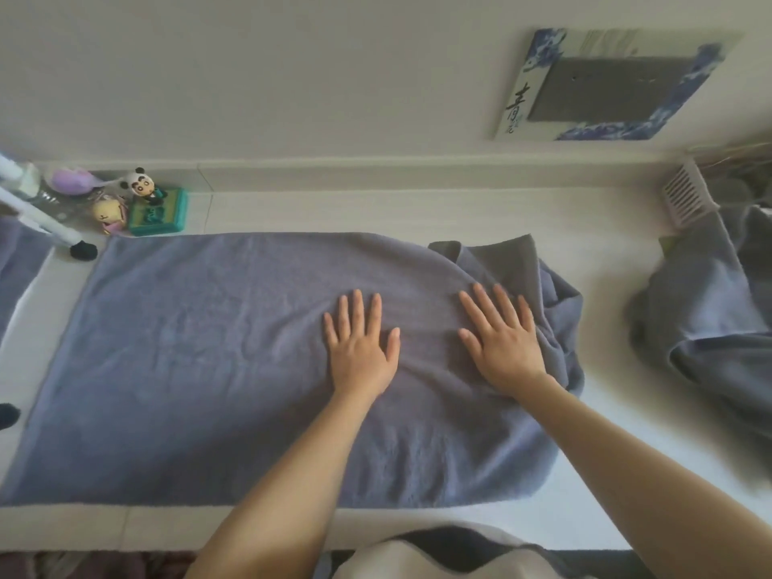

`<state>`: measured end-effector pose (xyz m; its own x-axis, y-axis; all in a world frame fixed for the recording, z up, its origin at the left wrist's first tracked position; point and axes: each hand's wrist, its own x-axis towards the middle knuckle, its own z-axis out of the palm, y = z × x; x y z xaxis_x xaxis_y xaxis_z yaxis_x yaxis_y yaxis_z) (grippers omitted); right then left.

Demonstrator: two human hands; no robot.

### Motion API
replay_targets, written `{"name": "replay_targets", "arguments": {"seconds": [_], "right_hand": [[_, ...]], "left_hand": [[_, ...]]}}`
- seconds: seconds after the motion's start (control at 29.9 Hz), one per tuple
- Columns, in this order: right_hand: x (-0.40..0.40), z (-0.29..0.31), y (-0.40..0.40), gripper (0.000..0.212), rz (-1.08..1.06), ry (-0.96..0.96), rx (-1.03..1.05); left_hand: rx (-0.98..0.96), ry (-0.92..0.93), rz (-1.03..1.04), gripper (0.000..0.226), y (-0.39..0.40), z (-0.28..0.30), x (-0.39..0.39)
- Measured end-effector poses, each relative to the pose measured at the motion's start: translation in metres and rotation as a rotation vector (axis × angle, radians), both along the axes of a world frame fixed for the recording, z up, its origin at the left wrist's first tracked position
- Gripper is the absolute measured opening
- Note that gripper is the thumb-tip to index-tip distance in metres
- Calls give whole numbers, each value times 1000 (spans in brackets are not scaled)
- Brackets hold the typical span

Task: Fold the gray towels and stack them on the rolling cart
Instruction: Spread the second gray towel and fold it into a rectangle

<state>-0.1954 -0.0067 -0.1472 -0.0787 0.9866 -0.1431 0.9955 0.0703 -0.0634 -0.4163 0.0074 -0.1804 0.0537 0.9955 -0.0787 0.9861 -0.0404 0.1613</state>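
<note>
A large gray towel (200, 361) lies spread flat across the white tabletop, smooth on the left and bunched into folds at its right end (555, 294). My left hand (361, 344) presses flat on the towel near its middle, fingers straight and spread. My right hand (503, 338) lies flat on the towel a little to the right, just beside the bunched folds. A second gray towel (702, 311) sits crumpled at the table's right edge, spilling from a white basket (687, 196). No rolling cart can be made out for certain.
Small figurines and a green box (156, 211) stand at the table's back left beside a white frame with a black foot (83, 250). More gray cloth (19, 261) shows at the far left. A framed picture (614, 85) hangs on the wall.
</note>
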Motion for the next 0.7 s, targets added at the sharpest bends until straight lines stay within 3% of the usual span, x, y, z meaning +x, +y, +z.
{"name": "replay_targets", "arguments": {"seconds": [0.23, 0.37, 0.43, 0.6, 0.7], "right_hand": [[24, 11, 32, 71, -108, 65, 20], [46, 27, 47, 55, -241, 160, 197], [63, 31, 57, 50, -357, 226, 133], [81, 37, 79, 72, -425, 415, -120], [84, 35, 83, 51, -425, 460, -209]], "left_hand": [[-24, 51, 0, 68, 1, -3, 3], [-75, -26, 64, 78, 4, 8, 19], [-60, -96, 36, 78, 5, 18, 38], [-123, -183, -48, 75, 10, 30, 77], [-211, -110, -23, 67, 12, 23, 82]]}}
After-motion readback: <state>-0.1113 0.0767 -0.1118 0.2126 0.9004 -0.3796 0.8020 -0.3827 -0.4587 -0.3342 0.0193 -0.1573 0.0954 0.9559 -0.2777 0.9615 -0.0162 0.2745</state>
